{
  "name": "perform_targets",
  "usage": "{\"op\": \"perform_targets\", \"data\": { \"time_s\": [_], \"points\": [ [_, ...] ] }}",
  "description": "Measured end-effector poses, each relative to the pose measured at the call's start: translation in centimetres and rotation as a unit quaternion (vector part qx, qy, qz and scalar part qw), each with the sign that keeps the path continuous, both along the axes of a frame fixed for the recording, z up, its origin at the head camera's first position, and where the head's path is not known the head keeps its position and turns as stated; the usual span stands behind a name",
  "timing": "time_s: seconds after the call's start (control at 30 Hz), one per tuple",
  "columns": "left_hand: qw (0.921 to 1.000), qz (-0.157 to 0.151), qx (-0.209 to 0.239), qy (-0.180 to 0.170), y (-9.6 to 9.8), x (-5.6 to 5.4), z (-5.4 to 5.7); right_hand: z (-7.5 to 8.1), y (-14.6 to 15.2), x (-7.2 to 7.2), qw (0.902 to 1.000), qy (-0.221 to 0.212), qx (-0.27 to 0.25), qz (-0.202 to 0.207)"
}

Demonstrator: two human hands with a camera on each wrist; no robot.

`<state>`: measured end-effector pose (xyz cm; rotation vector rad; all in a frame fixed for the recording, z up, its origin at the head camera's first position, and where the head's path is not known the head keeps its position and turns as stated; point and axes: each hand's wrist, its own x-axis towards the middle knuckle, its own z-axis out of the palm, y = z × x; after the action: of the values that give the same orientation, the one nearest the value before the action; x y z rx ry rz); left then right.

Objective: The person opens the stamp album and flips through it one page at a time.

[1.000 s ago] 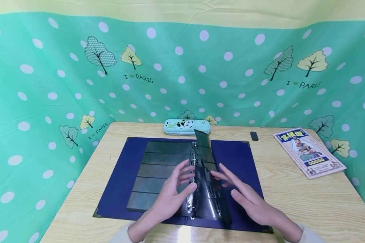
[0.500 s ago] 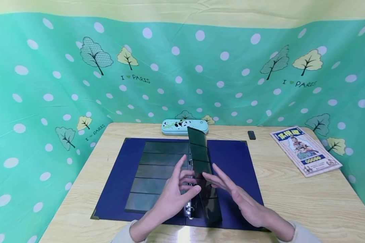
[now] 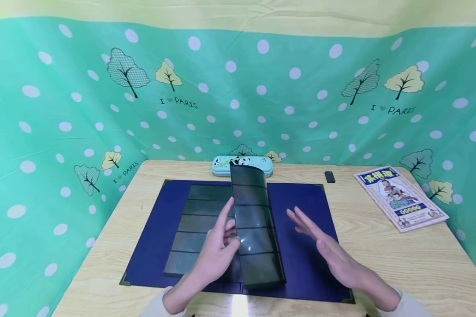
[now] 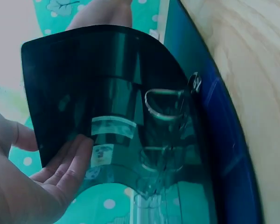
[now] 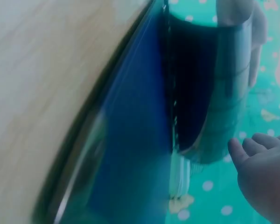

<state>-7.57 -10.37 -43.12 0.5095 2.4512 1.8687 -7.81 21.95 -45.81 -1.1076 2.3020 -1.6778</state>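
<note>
A dark blue ring binder (image 3: 301, 246) lies open and flat on the table, with black pocket pages (image 3: 200, 220) on its left half. Raised from the rings (image 4: 163, 105) is a curved stack of black pocket pages (image 3: 255, 215). My left hand (image 3: 216, 251) pinches its free edge; in the left wrist view the thumb and the fingers (image 4: 77, 165) lie on opposite sides. My right hand (image 3: 337, 255) hovers above the right cover, fingers straight, holding nothing, apart from the pages. The rings are hidden behind the pages in the head view.
A light blue panda pencil case (image 3: 222, 165) stands behind the binder, partly covered by the raised pages. A small black object (image 3: 330, 177) lies at the back right, beside a colourful booklet (image 3: 400, 198). A green polka-dot cloth (image 3: 301, 110) hangs behind the wooden table (image 3: 400, 264).
The raised pages have swung from the right toward the left. My left hand has taken their edge, and my right hand has drawn away to the right from them.
</note>
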Motion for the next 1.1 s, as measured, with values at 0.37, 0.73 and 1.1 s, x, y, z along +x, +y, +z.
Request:
{"op": "perform_targets", "data": {
  "time_s": [0.37, 0.73, 1.1],
  "points": [
    [0.9995, 0.021, 0.012, -0.02, -1.7, -0.4, 1.0, -1.1, 3.1, -1.0, 0.979, -0.018, 0.177, -0.099],
    [0.9938, 0.055, 0.048, -0.084, -4.0, -1.0, 1.6, -2.4, 5.2, -1.4, 0.956, 0.016, 0.277, -0.093],
    [0.9904, 0.059, 0.066, -0.107, -7.4, -2.3, 1.6, -3.4, 5.8, -1.4, 0.9504, 0.038, 0.303, -0.056]
  ]
}}
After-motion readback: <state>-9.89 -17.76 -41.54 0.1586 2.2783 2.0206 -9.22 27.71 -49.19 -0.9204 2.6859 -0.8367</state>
